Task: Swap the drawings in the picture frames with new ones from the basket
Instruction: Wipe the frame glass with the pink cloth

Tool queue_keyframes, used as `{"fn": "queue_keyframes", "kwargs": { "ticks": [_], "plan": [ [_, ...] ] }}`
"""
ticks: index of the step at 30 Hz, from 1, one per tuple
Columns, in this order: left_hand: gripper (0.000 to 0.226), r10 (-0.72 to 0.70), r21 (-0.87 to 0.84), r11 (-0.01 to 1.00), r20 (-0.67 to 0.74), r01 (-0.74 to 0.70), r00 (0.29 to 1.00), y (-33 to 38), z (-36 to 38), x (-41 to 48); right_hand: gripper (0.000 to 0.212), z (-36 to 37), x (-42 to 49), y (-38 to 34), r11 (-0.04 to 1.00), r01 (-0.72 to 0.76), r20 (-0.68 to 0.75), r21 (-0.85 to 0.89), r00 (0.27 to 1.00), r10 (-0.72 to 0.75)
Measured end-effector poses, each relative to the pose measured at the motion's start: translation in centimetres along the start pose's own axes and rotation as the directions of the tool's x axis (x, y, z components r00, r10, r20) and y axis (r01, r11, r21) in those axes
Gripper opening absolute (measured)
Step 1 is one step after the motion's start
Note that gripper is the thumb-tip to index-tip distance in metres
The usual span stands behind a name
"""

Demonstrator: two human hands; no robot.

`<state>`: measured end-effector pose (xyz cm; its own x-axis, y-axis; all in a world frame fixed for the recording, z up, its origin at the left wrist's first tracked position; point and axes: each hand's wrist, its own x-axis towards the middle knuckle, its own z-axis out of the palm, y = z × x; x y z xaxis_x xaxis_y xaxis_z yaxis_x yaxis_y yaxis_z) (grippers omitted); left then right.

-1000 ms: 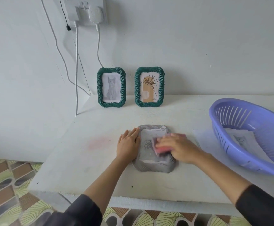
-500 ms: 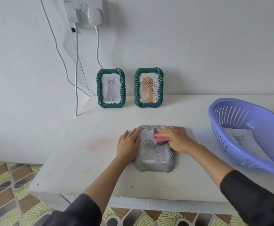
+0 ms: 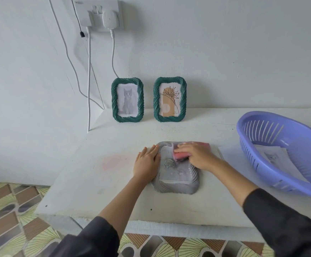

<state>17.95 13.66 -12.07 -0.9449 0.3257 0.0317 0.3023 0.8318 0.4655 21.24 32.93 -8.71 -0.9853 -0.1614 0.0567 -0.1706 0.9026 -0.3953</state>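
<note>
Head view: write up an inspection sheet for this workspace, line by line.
Surface: white table, faint pink smudge.
Job's things: grey frame lying flat mid-table; green cat frame and green flower frame standing at the wall; purple basket at right, holding a cat sheet.
Clutter: nothing seen.
Hands: left hand flat on the grey frame's left edge; right hand holds a pink cloth on the frame.
Cables: white cables hang from the wall socket.
Surroundings: white wall, patterned floor tiles.
</note>
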Motion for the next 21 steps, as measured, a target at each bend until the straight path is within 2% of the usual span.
{"fn": "queue_keyframes", "kwargs": {
  "ticks": [2, 6, 8, 10, 12, 13, 14, 16, 17, 19, 21],
  "plan": [
    [0.046, -0.006, -0.010, 1.000, 0.007, 0.006, 1.000, 0.0, 0.0, 0.0, 0.066, 1.4, 0.4, -1.6, 0.998, 0.052, 0.023, 0.024, 0.998, -0.052],
    [0.046, -0.009, -0.019, 1.000, 0.017, 0.010, 1.000, -0.1, 0.0, 0.0, 0.064, 1.6, -3.4, -3.1, 0.975, 0.209, 0.165, 0.075, 0.962, -0.218],
    [0.046, -0.003, -0.015, 1.000, 0.012, 0.003, 1.000, -0.1, 0.0, 0.1, 0.068, 0.7, -5.5, -1.8, 0.970, 0.220, 0.212, 0.103, 0.948, -0.238],
    [0.045, 0.004, -0.027, 1.000, 0.008, -0.004, 1.000, -0.1, 0.1, 0.4, 0.071, -0.2, -6.4, -0.1, 0.981, 0.182, 0.205, 0.065, 0.960, -0.191],
    [0.043, -0.007, -0.050, 0.999, 0.020, 0.008, 1.000, 0.0, -0.1, 0.8, 0.071, -1.0, -6.1, 0.8, 0.997, 0.076, 0.095, 0.019, 0.992, -0.078],
    [0.042, -0.039, -0.064, 0.997, 0.026, 0.040, 0.999, 0.3, -0.4, 0.9, 0.067, -1.5, -5.8, 0.8, 0.997, 0.000, 0.001, 0.073, 1.000, 0.000],
    [0.044, -0.087, -0.084, 0.993, 0.013, 0.088, 0.996, 1.0, -0.9, 0.9, 0.060, -2.1, -5.3, 0.4, 0.977, -0.070, -0.100, 0.204, 0.991, 0.092],
    [0.051, -0.162, -0.175, 0.974, -0.102, 0.143, 0.981, 3.1, -1.9, 0.3, 0.039, -3.3, -4.5, -1.1, 0.825, -0.102, -0.265, 0.557, 0.919, 0.292],
    [0.056, -0.163, -0.238, 0.964, -0.173, 0.119, 0.971, 4.7, -2.6, -0.4, 0.032, -3.9, -4.0, -1.9, 0.717, -0.089, -0.285, 0.691, 0.878, 0.384],
    [0.068, -0.097, -0.321, 0.947, -0.238, 0.016, 0.966, 8.3, -3.6, -1.9, 0.026, -4.6, -3.0, -3.3, 0.477, -0.079, -0.195, 0.875, 0.845, 0.498],
    [0.077, -0.031, -0.352, 0.935, -0.183, -0.036, 0.983, 11.1, -3.7, -3.2, 0.019, -4.7, -2.4, -4.5, 0.160, -0.126, 0.031, 0.979, 0.869, 0.494]
  ]
}}
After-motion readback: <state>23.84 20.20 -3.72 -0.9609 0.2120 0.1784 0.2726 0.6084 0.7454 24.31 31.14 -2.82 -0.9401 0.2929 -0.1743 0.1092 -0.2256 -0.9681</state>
